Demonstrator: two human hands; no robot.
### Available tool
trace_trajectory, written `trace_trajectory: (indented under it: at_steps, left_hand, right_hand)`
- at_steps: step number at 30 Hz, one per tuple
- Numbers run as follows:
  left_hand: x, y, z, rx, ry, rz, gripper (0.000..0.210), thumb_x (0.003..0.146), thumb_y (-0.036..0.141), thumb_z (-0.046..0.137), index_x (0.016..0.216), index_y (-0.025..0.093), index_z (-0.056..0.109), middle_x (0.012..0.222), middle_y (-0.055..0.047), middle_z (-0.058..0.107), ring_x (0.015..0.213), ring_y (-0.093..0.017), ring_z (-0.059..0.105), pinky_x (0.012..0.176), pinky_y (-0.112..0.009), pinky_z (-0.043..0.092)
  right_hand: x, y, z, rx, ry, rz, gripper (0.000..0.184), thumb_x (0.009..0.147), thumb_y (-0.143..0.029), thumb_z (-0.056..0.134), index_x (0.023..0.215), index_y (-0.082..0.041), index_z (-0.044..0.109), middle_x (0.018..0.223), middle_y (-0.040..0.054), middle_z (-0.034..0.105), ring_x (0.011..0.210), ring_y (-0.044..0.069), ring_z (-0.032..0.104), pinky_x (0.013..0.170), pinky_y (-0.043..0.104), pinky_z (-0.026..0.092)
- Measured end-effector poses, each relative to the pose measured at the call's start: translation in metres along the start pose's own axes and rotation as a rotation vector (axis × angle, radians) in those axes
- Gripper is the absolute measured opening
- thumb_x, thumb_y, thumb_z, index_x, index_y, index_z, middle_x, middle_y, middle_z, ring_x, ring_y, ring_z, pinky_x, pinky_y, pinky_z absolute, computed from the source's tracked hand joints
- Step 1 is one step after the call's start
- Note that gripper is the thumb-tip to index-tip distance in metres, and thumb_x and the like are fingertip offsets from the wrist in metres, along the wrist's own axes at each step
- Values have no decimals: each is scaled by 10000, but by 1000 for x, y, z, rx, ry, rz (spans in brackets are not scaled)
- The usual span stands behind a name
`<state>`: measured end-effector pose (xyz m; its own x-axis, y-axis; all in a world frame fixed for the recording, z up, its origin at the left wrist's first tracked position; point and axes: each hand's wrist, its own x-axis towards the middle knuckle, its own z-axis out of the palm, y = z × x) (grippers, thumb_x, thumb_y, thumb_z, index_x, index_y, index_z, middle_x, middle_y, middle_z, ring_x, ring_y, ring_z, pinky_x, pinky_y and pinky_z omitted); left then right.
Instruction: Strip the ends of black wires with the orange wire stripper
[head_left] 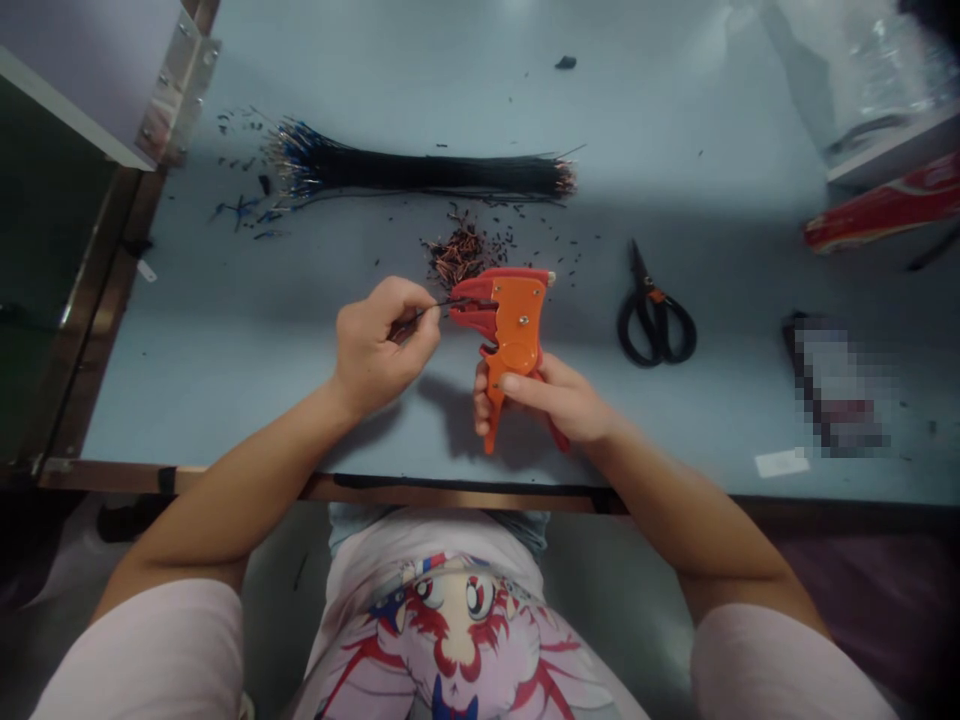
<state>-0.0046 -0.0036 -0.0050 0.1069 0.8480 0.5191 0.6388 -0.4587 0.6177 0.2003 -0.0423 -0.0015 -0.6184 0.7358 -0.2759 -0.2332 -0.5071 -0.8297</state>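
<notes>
My right hand [559,395] is wrapped round the handles of an orange and red wire stripper [517,325], its jaws pointing left. Between thumb and forefinger, my left hand [386,340] pinches a thin black wire [444,304]. The wire's end reaches into the stripper's red jaws; whether they bite on it I cannot tell. Just beyond the jaws lies a pile of copper strands and short black bits [459,252]. Farther back, a long bundle of black wires [427,172] stretches across the table, with blue pieces at its left end and bare copper at its right.
Black-handled scissors [657,325] lie right of the stripper. A blurred phone-like object [836,385] and a white label [782,463] are farther right. A red package [885,205] sits at the right edge. Blue-ended scraps [241,210] are scattered at left on the blue-grey table [720,420].
</notes>
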Motion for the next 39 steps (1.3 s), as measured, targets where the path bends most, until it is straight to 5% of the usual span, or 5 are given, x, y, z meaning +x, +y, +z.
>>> trace_trajectory:
  at_steps: [20,39]
  left_hand:
    - [5,-2,-2,-64,45,227,59,760,136,582,789,179,612,561,75,529,448,-17,412,464,-146,325]
    - [6,0,-9,65,-65,235,101,807,181,548,829,184,646,633,45,623,479,-40,482,503,-165,362]
  right_hand:
    - [-2,-1,1,-8,-29,7,275,856,-379,630,907,-114,573,713,44,622,629,182,648,561,335,560]
    - [1,1,6,-55,-32,-4,327,865,-400,607,704,-128,521,597,-7,547,492,113,570,503,290,547]
